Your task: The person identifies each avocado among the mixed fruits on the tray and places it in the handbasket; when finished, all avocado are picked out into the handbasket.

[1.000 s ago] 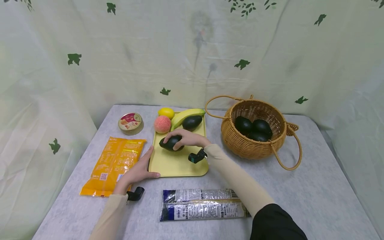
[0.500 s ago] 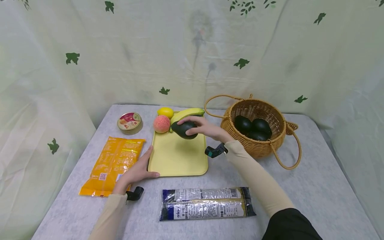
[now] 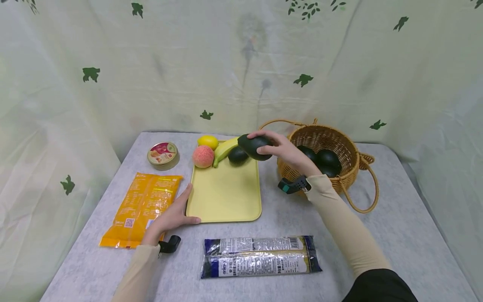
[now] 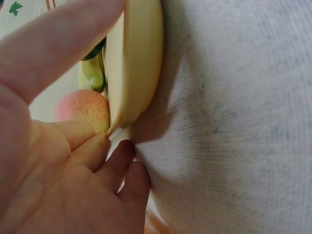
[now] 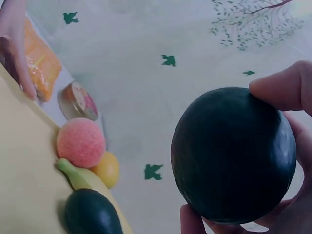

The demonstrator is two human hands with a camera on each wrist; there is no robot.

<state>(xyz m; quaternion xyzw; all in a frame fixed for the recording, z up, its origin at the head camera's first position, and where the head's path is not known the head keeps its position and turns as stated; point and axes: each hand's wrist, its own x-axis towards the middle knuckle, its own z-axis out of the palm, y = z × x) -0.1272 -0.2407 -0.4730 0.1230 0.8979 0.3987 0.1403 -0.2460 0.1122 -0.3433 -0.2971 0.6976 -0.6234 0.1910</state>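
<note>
My right hand [image 3: 288, 153] holds a dark green avocado [image 3: 252, 147] in the air between the tray and the basket, thumb and fingers on opposite sides of it. In the right wrist view this avocado [image 5: 234, 156] looks large and round. My left hand [image 3: 171, 219] touches the left edge and front corner of the yellow tray [image 3: 222, 197], its fingers extended. At the tray's back lie a pink peach [image 3: 203, 156], a lemon [image 3: 208, 142], a banana [image 3: 223, 152] and another avocado [image 3: 237, 156]. The wicker basket [image 3: 320, 135] behind my right hand contains dark avocados [image 3: 328, 162], partly hidden.
An orange packet [image 3: 145, 205] lies left of the tray, partly behind my left hand. Behind it stands a round tin [image 3: 163, 155]. A long clear-and-blue packet [image 3: 260, 256] lies in front of the tray. The basket's looped handle [image 3: 373, 193] sticks out at the right.
My right hand has lifted the avocado off the tray's middle and carried it right and back toward the basket. My left hand stays at the tray's edge.
</note>
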